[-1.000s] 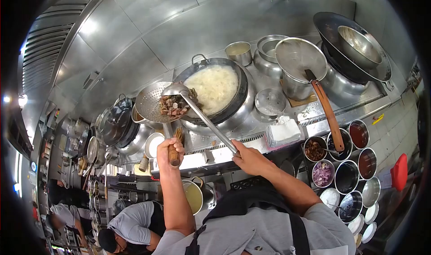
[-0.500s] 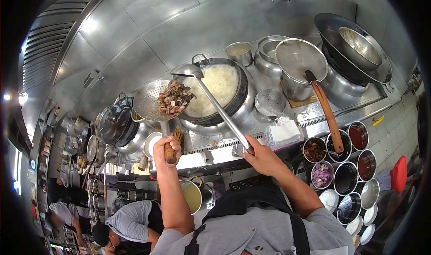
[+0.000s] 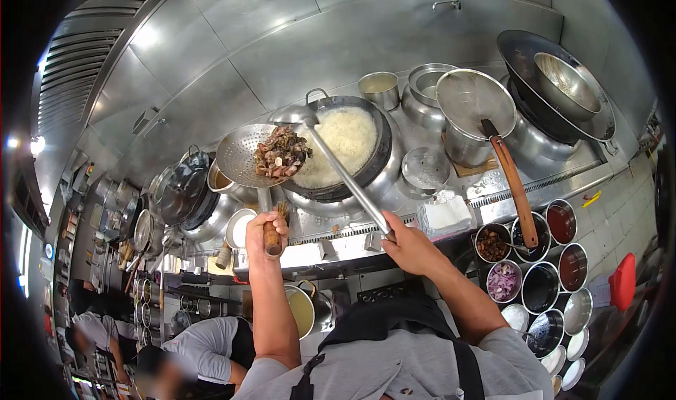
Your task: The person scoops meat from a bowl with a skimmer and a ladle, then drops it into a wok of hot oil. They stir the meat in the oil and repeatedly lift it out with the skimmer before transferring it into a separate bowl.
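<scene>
Wood forms the handle end of the perforated strainer [image 3: 236, 153]; my left grip [image 3: 267, 234] encloses it, fingers wrapped and pressed together. Brown and pinkish chopped food [image 3: 282, 152] lies heaped on the strainer's right side, next to the wok's left rim. My right grip [image 3: 410, 246] pinches the lower end of the steel ladle [image 3: 341, 169], thumb along the shaft. The shaft runs diagonally up and left, its bowl [image 3: 292, 115] near the wok's upper left rim; contact between bowl and rim cannot be confirmed.

Pale, foamy liquid [image 3: 346, 136] fills the black wok [image 3: 384, 146]. Behind it, to the right, stands a small steel pot [image 3: 380, 90]. Beside the wok on the metal bench [image 3: 486, 182] sits a shallow steel bowl [image 3: 425, 170]. Farther right, a round mesh strainer [image 3: 466, 98] rests over a tall steel pot [image 3: 466, 150], with a wooden-handled utensil [image 3: 512, 185] extending from it. Folded white cloths [image 3: 443, 217] lie near the front edge.

At lower right, round containers hold chopped purple onion [image 3: 504, 280] and red sauce [image 3: 561, 220]. At lower left, a person in grey [image 3: 208, 340] bends forward.
</scene>
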The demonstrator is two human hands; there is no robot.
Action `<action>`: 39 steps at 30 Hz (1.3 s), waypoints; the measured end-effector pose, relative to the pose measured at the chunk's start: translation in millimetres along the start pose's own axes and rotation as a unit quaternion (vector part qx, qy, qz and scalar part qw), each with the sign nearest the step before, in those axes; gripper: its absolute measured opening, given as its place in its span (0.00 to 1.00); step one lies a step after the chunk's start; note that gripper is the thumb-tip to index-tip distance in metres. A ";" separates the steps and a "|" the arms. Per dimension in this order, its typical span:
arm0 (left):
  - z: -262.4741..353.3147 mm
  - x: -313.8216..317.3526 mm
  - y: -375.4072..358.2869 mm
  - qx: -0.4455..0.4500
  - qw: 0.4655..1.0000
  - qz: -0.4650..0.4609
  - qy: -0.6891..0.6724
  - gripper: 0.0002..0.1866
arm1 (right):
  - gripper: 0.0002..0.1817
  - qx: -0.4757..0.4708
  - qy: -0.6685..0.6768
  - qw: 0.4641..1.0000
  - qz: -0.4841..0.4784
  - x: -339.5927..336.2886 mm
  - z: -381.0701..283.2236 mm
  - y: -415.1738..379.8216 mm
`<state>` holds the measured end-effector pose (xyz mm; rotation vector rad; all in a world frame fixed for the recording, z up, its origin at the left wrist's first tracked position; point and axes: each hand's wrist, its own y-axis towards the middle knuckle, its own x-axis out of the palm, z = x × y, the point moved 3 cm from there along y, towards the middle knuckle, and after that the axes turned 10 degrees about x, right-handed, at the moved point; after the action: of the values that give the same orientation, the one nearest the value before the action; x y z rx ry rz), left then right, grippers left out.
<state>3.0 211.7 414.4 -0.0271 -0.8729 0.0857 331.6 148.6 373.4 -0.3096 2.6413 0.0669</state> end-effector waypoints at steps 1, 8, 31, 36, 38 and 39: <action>0.5 1.4 1.5 0.000 1.000 0.003 0.002 0.12 | 0.34 -0.007 -0.010 1.000 -0.006 2.6 -3.0 7.9; -3.9 2.0 16.8 0.001 0.999 -0.005 0.036 0.07 | 0.27 -0.024 -0.093 0.995 -0.004 41.1 -19.3 87.0; 2.8 -7.8 21.7 0.012 0.998 0.026 0.053 0.07 | 0.34 -0.028 -0.046 0.998 -0.012 41.8 -7.1 73.4; 1.6 -15.1 25.8 0.023 0.996 0.037 0.084 0.05 | 0.29 -0.020 -0.040 0.998 -0.035 30.9 -11.3 29.4; 1.7 -14.1 23.8 0.023 0.995 0.038 0.087 0.05 | 0.29 -0.015 -0.021 0.998 -0.061 29.8 -5.6 17.8; 2.0 -13.0 24.4 0.024 0.995 0.040 0.086 0.05 | 0.28 -0.020 -0.023 0.997 -0.068 32.0 -4.2 24.2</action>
<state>-8.5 234.9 404.3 -0.0238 -0.6970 0.1774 296.6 165.1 362.1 -0.4942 2.5684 0.0827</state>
